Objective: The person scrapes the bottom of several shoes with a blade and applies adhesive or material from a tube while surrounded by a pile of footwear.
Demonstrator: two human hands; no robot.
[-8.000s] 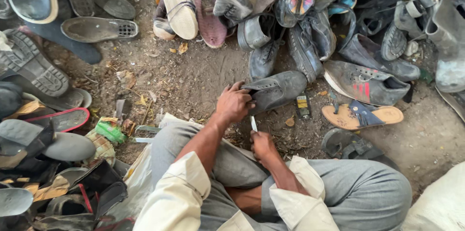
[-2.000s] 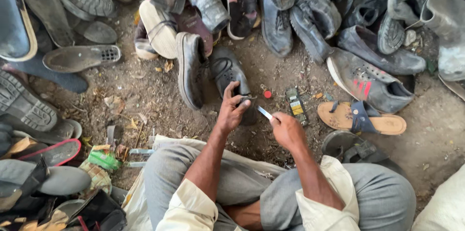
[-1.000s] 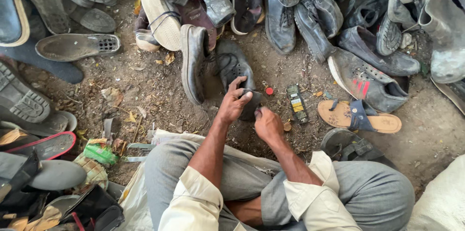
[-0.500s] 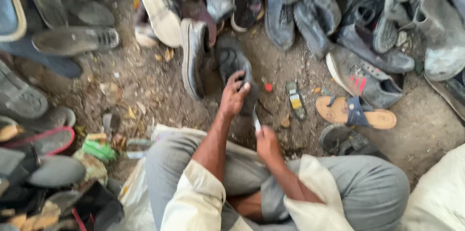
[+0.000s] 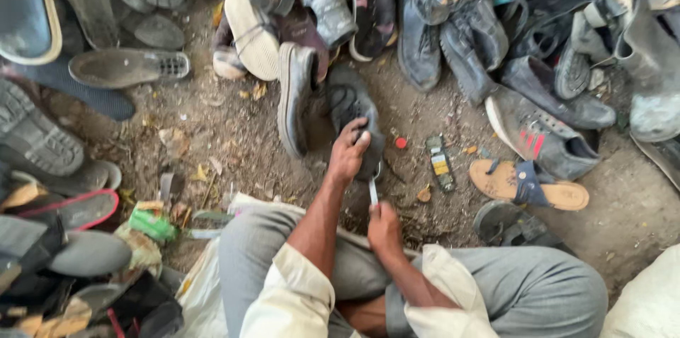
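I sit cross-legged in grey trousers on dirt ground. My left hand (image 5: 348, 156) grips the heel end of a dark grey lace-up shoe (image 5: 348, 108) that lies on the ground in front of me. My right hand (image 5: 384, 226) is closed around a small blade (image 5: 373, 190), whose thin metal tip points up toward the shoe's heel, close to my left fingers. A second shoe (image 5: 296, 104) lies on its side, sole outward, just left of the held one.
Worn shoes, boots and sandals ring the patch of dirt on all sides. A tan sandal with a blue strap (image 5: 528, 185) and a grey sneaker with red stripes (image 5: 542, 134) lie right. A small red cap (image 5: 401, 143) and a small glue tube (image 5: 440, 162) lie near the shoe.
My right hand has drawn back toward my lap with the blade, while my left hand has stayed on the dark shoe's heel. The view has shifted slightly.
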